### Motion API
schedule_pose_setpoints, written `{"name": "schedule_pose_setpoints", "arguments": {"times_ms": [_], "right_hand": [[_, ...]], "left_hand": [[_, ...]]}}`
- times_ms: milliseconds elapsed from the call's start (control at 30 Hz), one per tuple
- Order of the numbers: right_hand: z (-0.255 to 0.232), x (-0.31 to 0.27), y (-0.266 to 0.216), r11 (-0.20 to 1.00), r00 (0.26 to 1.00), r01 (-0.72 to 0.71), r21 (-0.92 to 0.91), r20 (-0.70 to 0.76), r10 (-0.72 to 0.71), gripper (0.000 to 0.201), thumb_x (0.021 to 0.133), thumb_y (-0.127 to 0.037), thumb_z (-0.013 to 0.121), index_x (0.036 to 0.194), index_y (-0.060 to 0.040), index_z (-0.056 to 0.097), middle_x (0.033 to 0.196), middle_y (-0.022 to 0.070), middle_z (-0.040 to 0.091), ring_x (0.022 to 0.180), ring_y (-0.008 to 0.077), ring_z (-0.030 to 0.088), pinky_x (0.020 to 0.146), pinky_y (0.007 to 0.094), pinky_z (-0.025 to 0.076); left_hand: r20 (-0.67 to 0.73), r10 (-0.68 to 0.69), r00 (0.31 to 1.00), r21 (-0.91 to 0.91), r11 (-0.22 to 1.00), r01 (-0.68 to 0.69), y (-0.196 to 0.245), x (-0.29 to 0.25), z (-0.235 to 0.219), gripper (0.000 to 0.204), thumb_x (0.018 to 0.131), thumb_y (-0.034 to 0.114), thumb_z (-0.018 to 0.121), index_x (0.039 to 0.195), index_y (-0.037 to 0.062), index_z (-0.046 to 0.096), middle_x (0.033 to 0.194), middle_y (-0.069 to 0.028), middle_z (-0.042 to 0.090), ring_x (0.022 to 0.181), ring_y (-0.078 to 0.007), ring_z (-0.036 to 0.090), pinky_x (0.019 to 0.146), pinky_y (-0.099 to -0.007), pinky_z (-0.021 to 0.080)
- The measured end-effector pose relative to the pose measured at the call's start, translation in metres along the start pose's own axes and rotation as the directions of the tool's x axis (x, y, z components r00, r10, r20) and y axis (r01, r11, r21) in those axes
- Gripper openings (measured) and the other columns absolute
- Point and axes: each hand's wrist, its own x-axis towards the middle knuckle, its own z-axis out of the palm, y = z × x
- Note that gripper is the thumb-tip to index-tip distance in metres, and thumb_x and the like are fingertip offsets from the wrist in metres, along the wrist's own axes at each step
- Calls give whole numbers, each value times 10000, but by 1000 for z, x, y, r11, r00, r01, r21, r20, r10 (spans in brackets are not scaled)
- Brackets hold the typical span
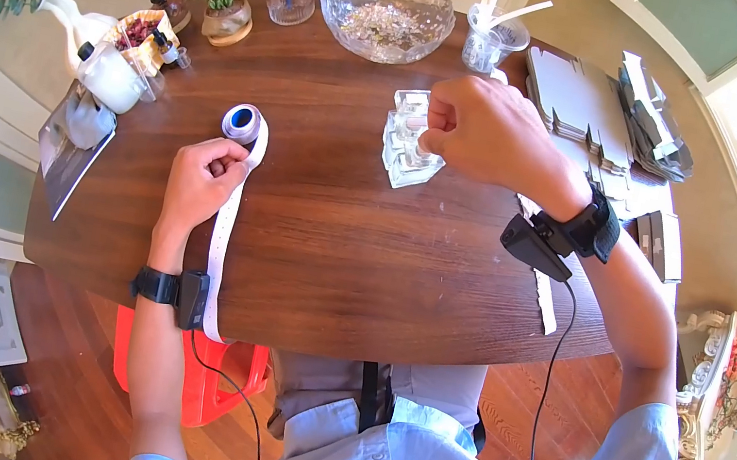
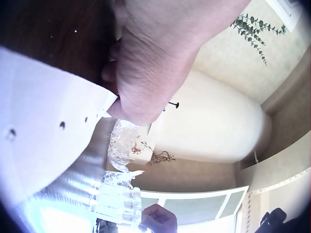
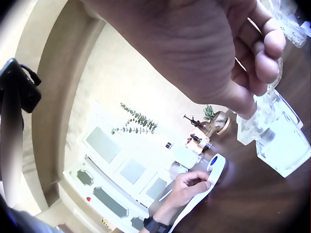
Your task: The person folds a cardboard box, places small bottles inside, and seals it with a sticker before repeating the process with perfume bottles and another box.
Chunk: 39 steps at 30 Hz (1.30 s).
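- Two hands work on the wooden counter (image 1: 335, 254), well apart.
- Left hand (image 1: 200, 181) curls its fingers round a white label strip (image 1: 221, 244) just below its roll (image 1: 242, 122); the strip trails past the wrist and over the counter's near edge.
- Right hand (image 1: 484, 132) pinches the top of a clear glass bottle (image 1: 405, 153) standing upright beneath it, to the right of the roll.

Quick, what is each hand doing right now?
Left hand: fingers curled round the white label strip by its roll.
Right hand: fingertips pinching something small and white over the glass bottles.
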Motion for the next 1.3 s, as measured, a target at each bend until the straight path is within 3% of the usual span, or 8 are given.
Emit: {"name": "schedule_pose_setpoints", "arguments": {"times_ms": [233, 333, 433, 900, 1033, 1067, 1133, 1300], "right_hand": [[-3, -3, 11, 977, 992, -82, 198, 109, 61, 155, 815, -173, 709, 794, -21, 694, 726, 138, 694, 702, 287, 684, 672, 399, 528], [1, -7, 25, 968, 994, -49, 247, 111, 22, 133, 871, -130, 724, 866, -7, 674, 714, 72, 685, 636, 154, 635, 598, 333, 506], [2, -14, 33, 813, 993, -103, 573, 113, 46, 94, 943, -120, 642, 925, -28, 651, 733, 7, 642, 587, 87, 601, 523, 229, 477], [42, -72, 64, 597, 976, -212, 774, 131, 176, 146, 921, -82, 687, 1021, 17, 648, 812, 52, 685, 719, 95, 668, 622, 239, 540], [57, -82, 52, 530, 934, -357, 769, 302, 192, 226, 957, -91, 687, 1133, 37, 625, 866, 38, 689, 788, 114, 689, 656, 269, 574], [65, -84, 50, 545, 944, -330, 771, 283, 171, 255, 947, -83, 691, 1154, 45, 613, 870, 47, 693, 788, 117, 691, 644, 271, 569], [79, -82, 44, 557, 955, -295, 776, 260, 142, 286, 938, -76, 696, 1175, 53, 602, 874, 57, 698, 788, 120, 693, 632, 273, 565], [94, -72, 31, 665, 962, -258, 701, 125, 242, 385, 902, -84, 703, 1207, 57, 517, 840, 128, 729, 671, 191, 729, 607, 339, 563]], "left_hand": [[-14, 9, 1000, 4, 1000, -8, 1, -1, 1, 66, 891, 50, 736, 913, -12, 739, 730, 43, 618, 654, -28, 488, 596, -228, 388], [-7, -26, 1000, 3, 1000, 26, -5, -1, 2, 60, 885, 38, 727, 914, -12, 737, 739, 36, 624, 661, -28, 496, 602, -229, 395], [-59, 91, 994, -48, 994, -94, -10, -1, 4, 88, 849, 42, 715, 912, -14, 742, 719, -8, 651, 608, -47, 514, 567, -249, 413], [-126, -149, 981, 113, 980, 164, 60, -35, -4, 291, 827, 131, 807, 1075, 9, 715, 828, -9, 683, 672, -64, 572, 649, -244, 502], [-23, 73, 997, 109, 992, -70, 95, -25, 18, 922, 750, 206, 896, 1531, 35, 437, 1411, -193, 618, 1256, -265, 630, 1005, -382, 516], [-9, 91, 996, 94, 992, -90, 100, -18, 29, 922, 750, 206, 896, 1531, 35, 437, 1411, -193, 618, 1256, -265, 630, 1005, -382, 516], [76, 142, 987, 16, 989, -144, 106, -4, 50, 1222, 722, 246, 928, 1651, 30, 163, 1621, -250, 394, 1491, -356, 422, 1187, -461, 383], [185, 139, 973, -34, 990, -135, 99, 33, 99, 1344, 706, 271, 953, 1651, -11, 39, 1654, -295, 293, 1541, -386, 319, 1239, -491, 312]]}}
